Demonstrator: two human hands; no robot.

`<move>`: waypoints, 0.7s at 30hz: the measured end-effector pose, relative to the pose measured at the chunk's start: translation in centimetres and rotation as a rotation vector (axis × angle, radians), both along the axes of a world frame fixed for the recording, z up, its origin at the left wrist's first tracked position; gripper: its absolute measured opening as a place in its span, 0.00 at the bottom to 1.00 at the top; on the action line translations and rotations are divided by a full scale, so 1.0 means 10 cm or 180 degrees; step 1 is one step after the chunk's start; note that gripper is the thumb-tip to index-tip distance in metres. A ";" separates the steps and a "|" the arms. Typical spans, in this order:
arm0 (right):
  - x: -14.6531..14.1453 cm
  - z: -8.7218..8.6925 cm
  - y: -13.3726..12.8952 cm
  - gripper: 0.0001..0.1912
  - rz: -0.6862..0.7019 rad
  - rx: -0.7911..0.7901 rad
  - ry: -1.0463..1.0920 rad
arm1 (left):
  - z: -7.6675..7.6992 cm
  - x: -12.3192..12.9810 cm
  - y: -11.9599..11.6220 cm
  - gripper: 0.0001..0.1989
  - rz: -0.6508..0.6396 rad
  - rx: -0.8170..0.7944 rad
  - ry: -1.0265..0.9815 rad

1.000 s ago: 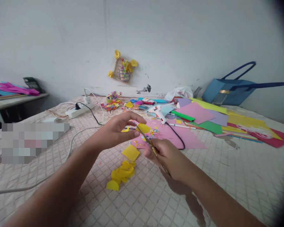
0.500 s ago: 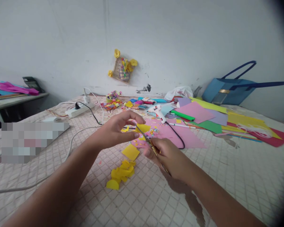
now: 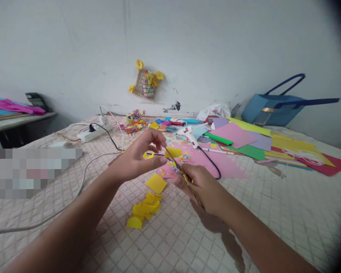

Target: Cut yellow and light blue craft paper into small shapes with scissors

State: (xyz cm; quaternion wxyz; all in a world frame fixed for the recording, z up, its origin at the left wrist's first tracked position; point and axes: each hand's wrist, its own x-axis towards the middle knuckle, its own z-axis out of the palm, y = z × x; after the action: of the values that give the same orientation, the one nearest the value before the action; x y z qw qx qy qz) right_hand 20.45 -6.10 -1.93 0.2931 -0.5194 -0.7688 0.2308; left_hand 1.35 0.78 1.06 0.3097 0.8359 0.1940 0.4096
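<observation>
My right hand (image 3: pixel 203 187) grips a pair of scissors (image 3: pixel 184 175) with gold-coloured handles, the blades pointing up and to the left. My left hand (image 3: pixel 140 157) hovers by the blade tips, thumb and curled fingers apart, with nothing visible between them. Just right of the blades shows a small yellow paper piece (image 3: pixel 174 152); whether it touches them I cannot tell. Below my left hand lies a yellow paper square (image 3: pixel 156 183). Nearer to me is a heap of cut yellow paper pieces (image 3: pixel 146 206), including a rounded one.
A white hot glue gun (image 3: pixel 189 135) lies on pink paper (image 3: pixel 227 165) among small scraps. Coloured sheets (image 3: pixel 238 134) and a blue bag (image 3: pixel 272 110) are at the right. A power strip (image 3: pixel 93 132) with cords stands at the left. A decorated woven piece (image 3: pixel 147 83) leans against the wall.
My left hand's fingers have drawn back to the left, away from the yellow paper piece, and curled more. The right hand and scissors have barely moved.
</observation>
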 end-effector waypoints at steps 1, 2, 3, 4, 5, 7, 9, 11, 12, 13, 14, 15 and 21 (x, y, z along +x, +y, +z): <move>0.00 0.00 0.00 0.22 0.0001 0.0006 0.0004 | 0.00 0.01 -0.01 0.11 0.0120 0.0024 0.0047; 0.00 0.00 0.00 0.21 0.0007 0.0006 0.0007 | 0.00 0.01 -0.02 0.09 0.0215 0.0055 0.0128; 0.01 0.00 0.00 0.21 0.0020 0.0010 0.0010 | 0.00 0.02 -0.03 0.08 0.0277 0.0081 0.0222; 0.01 0.00 0.01 0.21 0.0036 0.0018 0.0017 | 0.00 0.04 -0.03 0.09 0.0316 0.0096 0.0287; 0.01 0.00 0.01 0.21 0.0046 0.0027 0.0022 | -0.01 0.05 -0.04 0.11 0.0341 0.0096 0.0314; 0.01 0.00 0.01 0.22 0.0030 0.0034 0.0011 | -0.03 0.08 -0.05 0.12 0.0410 0.0077 0.0277; 0.00 0.00 0.00 0.22 -0.0025 0.0037 -0.0021 | -0.06 0.11 -0.06 0.13 0.0485 0.0053 0.0214; 0.01 0.01 0.00 0.22 -0.0074 0.0044 -0.0061 | -0.08 0.13 -0.07 0.12 0.0477 0.0046 0.0152; 0.01 0.01 0.00 0.22 -0.0099 0.0058 -0.0081 | -0.09 0.14 -0.08 0.12 0.0451 0.0048 0.0124; 0.01 0.01 0.00 0.22 -0.0122 0.0076 -0.0097 | -0.10 0.15 -0.09 0.12 0.0421 0.0049 0.0108; 0.01 0.00 0.00 0.22 -0.0143 0.0095 -0.0114 | -0.10 0.16 -0.10 0.12 0.0395 0.0048 0.0111; 0.01 0.00 0.00 0.22 -0.0164 0.0121 -0.0127 | -0.11 0.17 -0.10 0.12 0.0380 0.0043 0.0121; 0.02 -0.01 0.03 0.21 -0.0145 0.0157 -0.0120 | -0.11 0.21 -0.13 0.13 0.0586 0.0006 0.0116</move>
State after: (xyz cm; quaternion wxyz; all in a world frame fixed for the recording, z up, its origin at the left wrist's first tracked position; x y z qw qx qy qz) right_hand 20.64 -5.85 -2.02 0.2965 -0.5335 -0.7677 0.1952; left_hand 3.43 -0.48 -0.07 0.2663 0.8221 0.2753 0.4212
